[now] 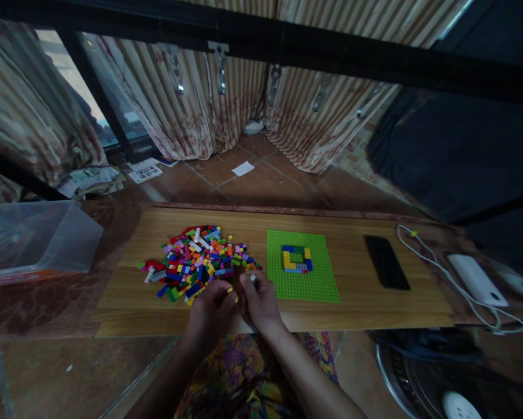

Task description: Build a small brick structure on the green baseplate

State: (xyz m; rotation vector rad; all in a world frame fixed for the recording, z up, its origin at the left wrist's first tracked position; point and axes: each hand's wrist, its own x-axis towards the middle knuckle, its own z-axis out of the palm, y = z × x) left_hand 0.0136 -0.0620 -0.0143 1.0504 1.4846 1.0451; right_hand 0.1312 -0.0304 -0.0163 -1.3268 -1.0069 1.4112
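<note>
My left hand is closed in a pinch at the near edge of a brick pile, with a small yellow brick at its fingertips. Close beside it, my right hand is closed on a small whitish brick, partly covered by the fingers. The pile of loose coloured bricks spreads to the left of my hands. Right of them lies a green baseplate. On it stands a hollow rectangle of bricks in yellow, blue, green and grey.
A black phone lies on the wooden board. Farther right are a white power bank and its white cable. A clear plastic bin stands at the left. A dark bar crosses above, before striped curtains.
</note>
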